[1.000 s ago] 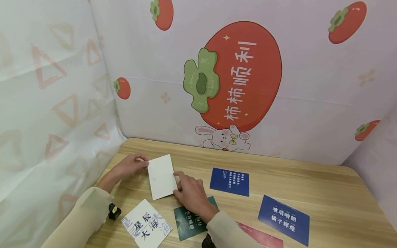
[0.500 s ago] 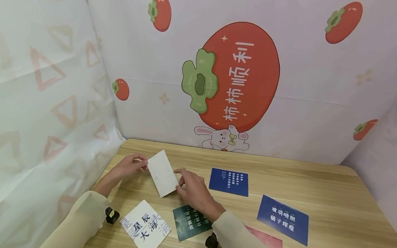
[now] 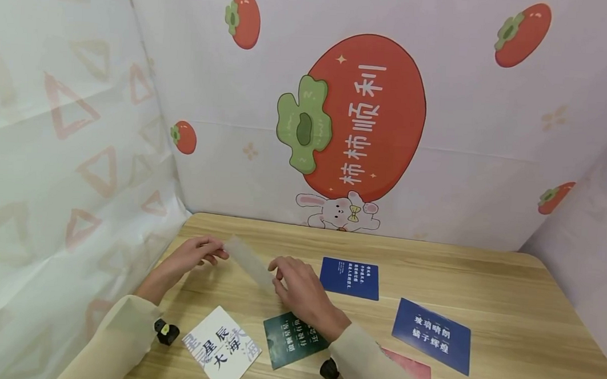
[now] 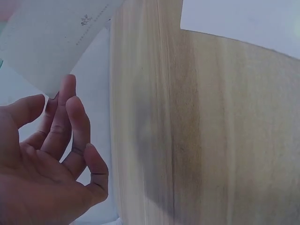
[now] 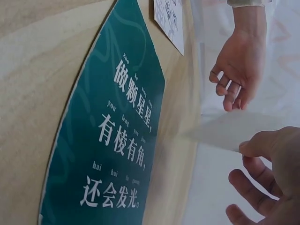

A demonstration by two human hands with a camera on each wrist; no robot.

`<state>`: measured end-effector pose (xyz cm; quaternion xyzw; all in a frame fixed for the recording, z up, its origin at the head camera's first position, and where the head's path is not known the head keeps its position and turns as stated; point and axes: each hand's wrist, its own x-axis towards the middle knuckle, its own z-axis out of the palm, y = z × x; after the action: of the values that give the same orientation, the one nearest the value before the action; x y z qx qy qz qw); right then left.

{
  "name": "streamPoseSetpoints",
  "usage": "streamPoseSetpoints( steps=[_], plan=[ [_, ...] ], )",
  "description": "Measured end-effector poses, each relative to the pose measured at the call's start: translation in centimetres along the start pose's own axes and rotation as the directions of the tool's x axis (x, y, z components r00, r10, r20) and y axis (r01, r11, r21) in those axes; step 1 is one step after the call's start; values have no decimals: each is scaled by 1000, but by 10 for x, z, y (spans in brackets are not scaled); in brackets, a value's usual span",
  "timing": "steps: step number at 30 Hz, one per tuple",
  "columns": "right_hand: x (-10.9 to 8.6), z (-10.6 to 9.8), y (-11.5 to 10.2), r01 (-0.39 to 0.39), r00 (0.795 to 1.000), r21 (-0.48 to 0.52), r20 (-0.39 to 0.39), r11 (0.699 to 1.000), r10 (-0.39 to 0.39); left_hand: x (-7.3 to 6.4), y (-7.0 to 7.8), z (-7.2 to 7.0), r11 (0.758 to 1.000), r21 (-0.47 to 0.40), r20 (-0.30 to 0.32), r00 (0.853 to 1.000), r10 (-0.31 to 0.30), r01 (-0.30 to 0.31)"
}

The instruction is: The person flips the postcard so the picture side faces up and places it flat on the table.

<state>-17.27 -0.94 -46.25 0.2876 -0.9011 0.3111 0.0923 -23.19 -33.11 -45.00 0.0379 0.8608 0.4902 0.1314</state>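
Observation:
A pale card (image 3: 250, 264) spans the space between my hands above the table, seen nearly edge-on and blurred in the head view. My left hand (image 3: 192, 258) pinches one corner; in the left wrist view, thumb and fingertips meet at that corner of the card (image 4: 51, 47), which shows small print and a tiny drawing. At the opposite corner, my right hand (image 3: 303, 292) pinches with the thumb, as the right wrist view shows on the card (image 5: 229, 129). Below the right hand lies a green card (image 3: 290, 343) with white characters, partly covered by the wrist.
A white card (image 3: 223, 345) with dark characters lies near the left forearm. Two blue cards, one (image 3: 350, 278) behind the right hand and one (image 3: 432, 336) farther right, lie flat. The right sleeve partly hides a pink card (image 3: 410, 367). Patterned cloth (image 3: 463, 192) backs the wooden table (image 3: 523, 315).
The card between my hands has turned from showing its broad white face to a thin, nearly edge-on strip. My hands have shifted only slightly; the cards on the table stay put.

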Motion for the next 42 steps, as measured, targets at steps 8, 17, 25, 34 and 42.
streamPoseSetpoints(
  steps=[8, 17, 25, 34, 42],
  plan=[
    [-3, -1, -1, 92, 995, -180, -25, 979, -98, -4, 3, -1, 1000, -26, 1, 1000, -1, 1],
    [-8, -1, 4, 142, 989, -190, -14, 972, -147, -1, -1, 3, 998, -51, -28, 999, -33, 32],
    [-11, -1, 10, 147, 988, -241, -6, 959, -153, -2, -4, 8, 1000, -17, -8, 1000, -11, 11],
    [-13, 6, 19, 111, 992, -561, 19, 820, -122, 0, -5, 18, 987, 149, 10, 999, 53, -54],
    [-14, 10, 23, 85, 996, -603, 32, 793, -82, 3, -2, 31, 957, 283, -2, 998, 67, -63]
  ],
)
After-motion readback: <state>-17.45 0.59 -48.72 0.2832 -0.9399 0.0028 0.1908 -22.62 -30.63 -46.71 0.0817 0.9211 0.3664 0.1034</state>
